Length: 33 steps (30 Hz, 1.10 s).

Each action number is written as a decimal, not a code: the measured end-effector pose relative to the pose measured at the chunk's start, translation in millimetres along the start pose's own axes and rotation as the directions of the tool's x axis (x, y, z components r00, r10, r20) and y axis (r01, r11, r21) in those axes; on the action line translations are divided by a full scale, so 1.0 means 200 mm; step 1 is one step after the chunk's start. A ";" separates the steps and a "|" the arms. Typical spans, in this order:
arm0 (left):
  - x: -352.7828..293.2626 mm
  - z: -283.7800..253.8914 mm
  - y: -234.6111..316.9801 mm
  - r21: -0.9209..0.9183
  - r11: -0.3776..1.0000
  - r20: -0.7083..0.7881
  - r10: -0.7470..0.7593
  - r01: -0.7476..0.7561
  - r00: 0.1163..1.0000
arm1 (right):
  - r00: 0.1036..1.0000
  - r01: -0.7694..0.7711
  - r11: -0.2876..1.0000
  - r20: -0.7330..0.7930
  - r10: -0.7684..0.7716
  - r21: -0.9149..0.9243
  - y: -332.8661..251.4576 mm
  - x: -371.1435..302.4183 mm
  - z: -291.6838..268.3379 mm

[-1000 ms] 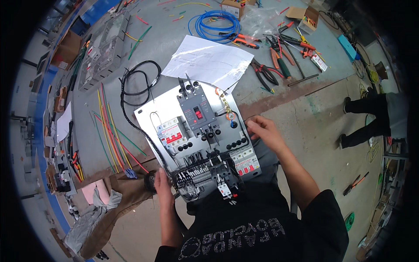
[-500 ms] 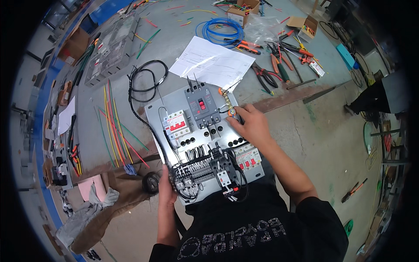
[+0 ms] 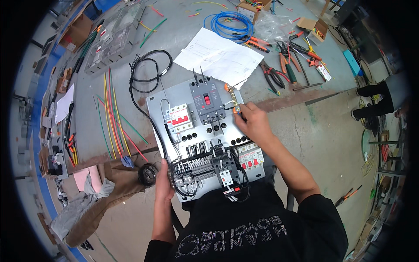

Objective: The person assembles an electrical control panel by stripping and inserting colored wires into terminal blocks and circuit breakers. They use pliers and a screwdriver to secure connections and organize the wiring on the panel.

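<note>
A metal mounting panel fitted with electrical parts leans between the table edge and my lap. On it sit a large grey circuit breaker with a red switch, a white breaker with red levers, a contactor and a row of terminal blocks. My left hand is closed along the panel's lower left edge. At the right edge, my right hand grips the panel, thumb and fingertips beside the lower orange insulator of a brass terminal bar. Its fingers under the edge are hidden.
Beyond the panel, paper sheets lie on the grey table. Pliers, other hand tools and a blue wire coil are there too. Coloured wires and a black cable lie left. Someone's legs show at right.
The view has shifted slightly, with the table's contents appearing a little higher and farther right. Both hands keep their places on the panel.
</note>
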<state>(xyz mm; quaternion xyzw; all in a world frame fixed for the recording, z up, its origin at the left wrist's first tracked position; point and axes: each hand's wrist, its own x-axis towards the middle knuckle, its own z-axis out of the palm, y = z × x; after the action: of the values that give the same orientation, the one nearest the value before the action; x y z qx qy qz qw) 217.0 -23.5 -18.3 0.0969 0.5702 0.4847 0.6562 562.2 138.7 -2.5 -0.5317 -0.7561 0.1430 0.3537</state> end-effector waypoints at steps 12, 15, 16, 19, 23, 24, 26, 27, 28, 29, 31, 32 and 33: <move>0.02 -0.01 0.00 -0.001 1.000 -0.005 -0.011 0.011 1.000 | 0.901 -0.422 0.773 0.312 0.301 0.473 0.09 0.03 -0.13; 0.02 -0.03 -0.02 -0.004 1.000 0.020 -0.010 0.010 1.000 | 0.793 -0.601 0.497 0.387 0.471 0.626 0.18 -0.02 -0.22; 0.03 -0.04 -0.02 -0.006 1.000 0.027 -0.011 0.011 1.000 | 0.811 -0.579 0.562 0.344 0.474 0.590 0.20 -0.04 -0.23; 0.03 -0.02 -0.01 -0.036 0.999 0.032 -0.024 0.025 0.999 | 0.844 -0.535 0.657 0.310 0.437 0.531 0.14 -0.08 -0.21; 0.02 -0.03 -0.01 -0.031 0.999 0.007 -0.020 0.020 1.000 | 0.927 -0.364 0.811 0.263 0.267 0.458 0.07 -0.08 -0.15; 0.02 -0.02 0.00 -0.027 0.999 0.005 -0.022 0.022 1.000 | 0.944 -0.310 0.852 0.246 0.221 0.422 0.07 -0.08 -0.14; 0.02 -0.02 0.00 -0.023 1.000 0.001 -0.017 0.017 1.000 | 0.929 -0.365 0.782 0.249 0.273 0.506 0.09 -0.09 -0.14; 0.03 -0.02 -0.01 -0.023 1.000 -0.001 -0.011 0.011 1.000 | 0.888 -0.457 0.644 0.278 0.365 0.613 0.12 -0.11 -0.15; 0.04 -0.03 -0.02 -0.021 1.000 0.001 -0.007 0.007 1.000 | 0.836 -0.525 0.481 0.318 0.448 0.702 0.15 -0.13 -0.15; 0.05 -0.07 -0.03 -0.017 1.000 -0.051 -0.011 0.010 0.999 | 0.828 -0.542 0.469 0.348 0.440 0.697 0.18 -0.17 -0.13; 0.08 -0.16 -0.10 -0.032 0.999 -0.105 -0.022 0.019 0.994 | 0.819 -0.563 0.485 0.375 0.434 0.669 0.29 -0.22 -0.15; 0.06 -0.12 -0.08 -0.095 0.995 0.032 -0.010 0.013 0.999 | 0.811 -0.580 0.483 0.411 0.417 0.656 0.30 -0.22 -0.17; 0.02 -0.05 -0.05 -0.159 0.987 0.164 0.011 0.015 0.986 | 0.802 -0.595 0.478 0.445 0.397 0.646 0.30 -0.21 -0.18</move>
<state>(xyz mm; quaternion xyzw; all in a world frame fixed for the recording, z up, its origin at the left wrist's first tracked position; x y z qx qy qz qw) 213.1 -30.5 -30.9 0.0830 0.4734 0.5187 0.7071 636.5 119.3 -28.7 -0.5077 -0.4706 0.6048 0.3936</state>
